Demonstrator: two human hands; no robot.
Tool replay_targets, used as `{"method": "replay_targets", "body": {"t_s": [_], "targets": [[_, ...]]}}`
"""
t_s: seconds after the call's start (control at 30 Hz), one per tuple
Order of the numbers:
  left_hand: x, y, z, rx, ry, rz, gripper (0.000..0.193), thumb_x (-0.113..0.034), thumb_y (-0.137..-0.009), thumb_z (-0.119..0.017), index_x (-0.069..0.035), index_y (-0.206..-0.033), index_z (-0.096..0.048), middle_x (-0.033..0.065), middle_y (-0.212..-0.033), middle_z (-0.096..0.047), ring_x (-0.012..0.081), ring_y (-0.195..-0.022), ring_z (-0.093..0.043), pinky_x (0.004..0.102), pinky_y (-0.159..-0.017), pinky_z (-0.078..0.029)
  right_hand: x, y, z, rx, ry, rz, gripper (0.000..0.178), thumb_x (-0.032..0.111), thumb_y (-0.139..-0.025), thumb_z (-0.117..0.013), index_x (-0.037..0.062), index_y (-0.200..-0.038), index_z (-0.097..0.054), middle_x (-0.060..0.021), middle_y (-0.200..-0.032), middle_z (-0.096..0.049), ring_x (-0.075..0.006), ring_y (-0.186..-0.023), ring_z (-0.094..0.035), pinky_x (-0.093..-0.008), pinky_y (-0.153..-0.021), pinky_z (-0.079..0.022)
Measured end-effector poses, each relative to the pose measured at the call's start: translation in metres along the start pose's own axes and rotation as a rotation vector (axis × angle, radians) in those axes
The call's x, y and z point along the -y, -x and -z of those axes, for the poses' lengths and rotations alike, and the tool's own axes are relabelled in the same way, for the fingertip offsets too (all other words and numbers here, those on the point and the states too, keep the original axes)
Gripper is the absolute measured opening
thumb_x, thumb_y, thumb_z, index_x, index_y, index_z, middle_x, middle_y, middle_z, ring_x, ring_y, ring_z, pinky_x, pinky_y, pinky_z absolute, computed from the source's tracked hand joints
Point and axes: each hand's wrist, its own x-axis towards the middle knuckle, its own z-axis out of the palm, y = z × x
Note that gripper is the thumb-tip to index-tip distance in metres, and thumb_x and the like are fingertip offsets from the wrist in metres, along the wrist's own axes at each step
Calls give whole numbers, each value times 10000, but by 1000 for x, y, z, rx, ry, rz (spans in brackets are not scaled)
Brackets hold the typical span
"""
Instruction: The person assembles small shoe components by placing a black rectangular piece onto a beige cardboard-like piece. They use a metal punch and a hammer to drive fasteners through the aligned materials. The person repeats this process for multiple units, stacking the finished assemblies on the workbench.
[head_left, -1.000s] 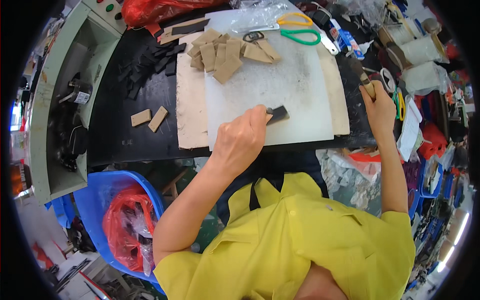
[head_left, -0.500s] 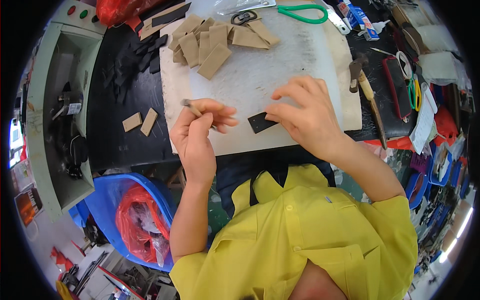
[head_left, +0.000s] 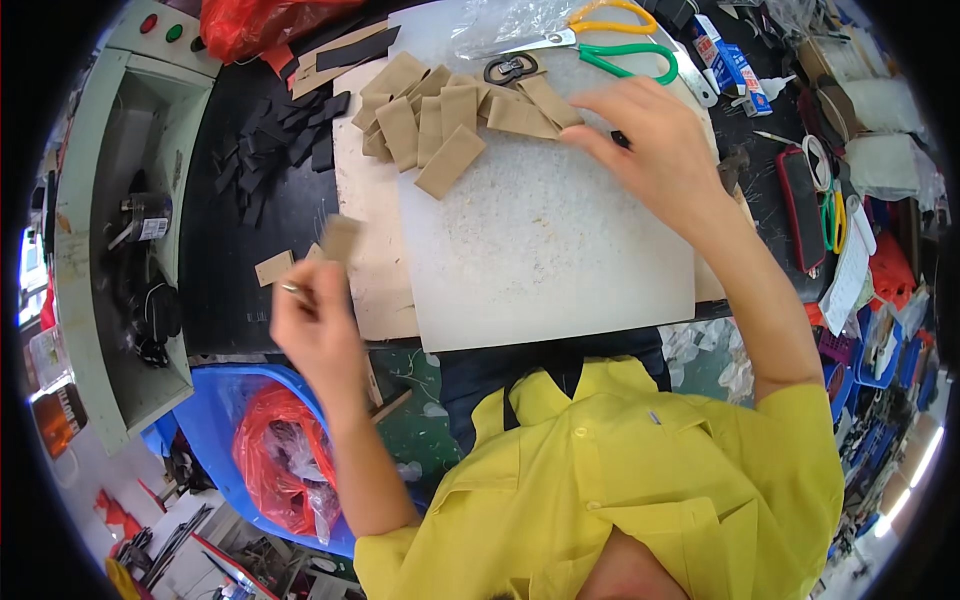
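Observation:
Smeared by motion, my left hand (head_left: 322,320) is off the board's left edge, closed round a short metal rod (head_left: 297,291). A blurred tan strip (head_left: 342,238) is at its fingertips. Beside it on the black tabletop lie small tan pieces; one tan piece (head_left: 273,267) shows small holes. My right hand (head_left: 655,145) reaches to the right end of the pile of tan strips (head_left: 430,125). Its thumb and forefinger are apart around the end of the outermost tan strip (head_left: 550,102); whether they touch it is hard to see.
The white board (head_left: 560,270) lies on a cream sheet. Scissors with yellow handles (head_left: 600,18), green-handled scissors (head_left: 630,50) and a black buckle (head_left: 510,68) are at the far side. Black strips (head_left: 260,150) lie left, a red phone (head_left: 800,210) right. A blue bin (head_left: 225,390) stands below left.
My left hand has moved left off the board, with a tan strip now at its fingertips. My right hand has moved away to the pile. The black holed piece is gone from the board.

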Motion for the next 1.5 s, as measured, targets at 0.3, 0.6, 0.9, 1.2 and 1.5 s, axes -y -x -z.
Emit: {"method": "replay_targets", "body": {"t_s": [0.3,0.6,0.9,1.2,1.5], "targets": [[-11,-26,-32,-37,-413,-648,326,-131,-698,-860,-100,-1001,-742,46,-1005,-694,239,-857,-572,339,-755,-469,4,-14,7,111,-128,-367,164,121,-806,-733,30,-940,-710,-111,-794,-688,-249,-736,-678,-358,-666,-535],[-27,-27,-64,66,-333,-605,272,-73,-711,-825,-85,-970,-745,32,-894,-722,220,-768,-574,327,-714,-478,86,72,16,383,-602,58,255,22,-618,-669,97,-861,-679,-45,-791,-642,-244,-762,-600,-387,-706,-475],[-29,4,-34,148,-310,-624,281,-32,-691,-823,-63,-958,-741,48,-936,-736,225,-744,-565,322,-675,-478,75,79,41,329,-542,-26,226,-75,-667,-703,53,-853,-707,-63,-787,-672,-264,-712,-618,-356,-645,-486],[-43,44,-55,325,-328,-568,301,-52,-678,-827,-72,-967,-745,48,-1012,-719,223,-789,-555,311,-702,-474,44,99,53,191,-173,-17,255,105,-706,-799,62,-939,-703,-57,-979,-666,-258,-838,-602,-369,-766,-429],[-34,48,-54,408,-172,-526,476,35,-629,-824,-49,-1072,-671,62,-1007,-724,225,-853,-588,317,-675,-501,51,99,52,72,-525,-527,175,68,-778,-794,21,-921,-705,-67,-870,-678,-158,-731,-629,-277,-658,-478]]}}
